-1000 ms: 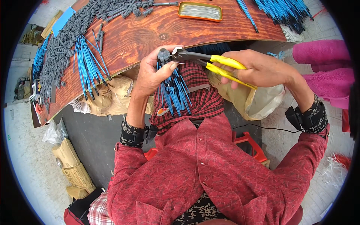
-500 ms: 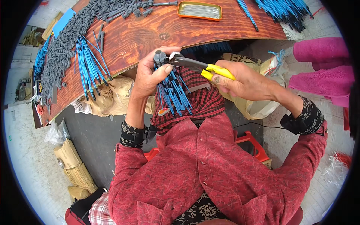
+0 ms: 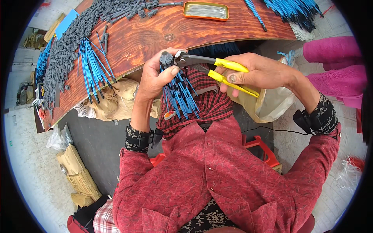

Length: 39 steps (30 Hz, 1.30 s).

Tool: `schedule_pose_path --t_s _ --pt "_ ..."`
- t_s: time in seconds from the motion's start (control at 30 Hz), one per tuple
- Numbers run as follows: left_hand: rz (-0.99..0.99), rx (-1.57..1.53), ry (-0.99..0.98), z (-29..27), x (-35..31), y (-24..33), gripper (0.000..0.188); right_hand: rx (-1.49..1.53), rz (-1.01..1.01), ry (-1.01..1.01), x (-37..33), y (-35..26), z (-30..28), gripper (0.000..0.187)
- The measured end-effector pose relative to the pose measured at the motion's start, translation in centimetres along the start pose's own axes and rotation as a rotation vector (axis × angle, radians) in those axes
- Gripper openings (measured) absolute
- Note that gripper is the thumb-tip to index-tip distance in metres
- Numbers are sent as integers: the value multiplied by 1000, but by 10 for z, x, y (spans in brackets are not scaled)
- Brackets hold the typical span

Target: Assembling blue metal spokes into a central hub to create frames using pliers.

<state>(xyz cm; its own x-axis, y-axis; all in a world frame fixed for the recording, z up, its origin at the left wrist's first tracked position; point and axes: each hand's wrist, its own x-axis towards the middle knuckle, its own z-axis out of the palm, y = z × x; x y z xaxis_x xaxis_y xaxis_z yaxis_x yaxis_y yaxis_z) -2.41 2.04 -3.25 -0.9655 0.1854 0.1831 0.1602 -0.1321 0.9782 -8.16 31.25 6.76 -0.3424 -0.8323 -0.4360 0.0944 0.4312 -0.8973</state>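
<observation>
My left hand (image 3: 158, 75) is closed round a bundle of thin blue sticks (image 3: 180, 97) with dark sections, held over my lap. A ribbed grey plastic fitting (image 3: 166, 58) stands at the top of the bundle, between thumb and fingers. My right hand (image 3: 258, 72) grips yellow-handled pliers (image 3: 198, 62). Their handles are spread, and the dark metal head reaches to the grey fitting beside my left fingertips. Whether the jaws touch the fitting or grip anything there I cannot tell.
The curved wooden table (image 3: 167, 29) carries a heap of grey plastic fittings (image 3: 66, 50), blue sticks (image 3: 91, 68) and an orange tin (image 3: 206, 11) of thin metal pins. More blue sticks (image 3: 291, 11) lie at the far right. Pink cloths (image 3: 334, 54) hang right; a white sack (image 3: 274, 105) stands below.
My right hand has spread the pliers' yellow handles apart and shifted slightly to the right. My left hand holds the bundle in nearly the same place.
</observation>
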Motion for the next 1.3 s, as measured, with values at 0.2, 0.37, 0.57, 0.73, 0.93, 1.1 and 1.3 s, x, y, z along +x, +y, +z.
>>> schedule_pose_path --t_s 0.2,0.37,0.57,0.73,0.93,1.1,1.3 --pt "11 -9 11 2 -2 2 48 102 119 -48 -1 -12 -3 37" --pt "9 -22 16 -1 -3 1 49 62 111 -64 0 -12 -7 40" --pt "6 -10 10 -1 -3 1 48 -56 113 -50 0 -20 -10 37" --pt "41 5 -1 0 -3 1 46 -99 130 -47 -2 -23 -8 33" --pt "39 27 17 1 -5 1 45 -102 146 24 -5 -18 9 32" --pt "9 27 27 0 -5 1 45 -85 57 97 -1 1 24 37" --pt "-34 -110 4 -8 -6 -7 49 -115 -59 234 5 14 23 33"
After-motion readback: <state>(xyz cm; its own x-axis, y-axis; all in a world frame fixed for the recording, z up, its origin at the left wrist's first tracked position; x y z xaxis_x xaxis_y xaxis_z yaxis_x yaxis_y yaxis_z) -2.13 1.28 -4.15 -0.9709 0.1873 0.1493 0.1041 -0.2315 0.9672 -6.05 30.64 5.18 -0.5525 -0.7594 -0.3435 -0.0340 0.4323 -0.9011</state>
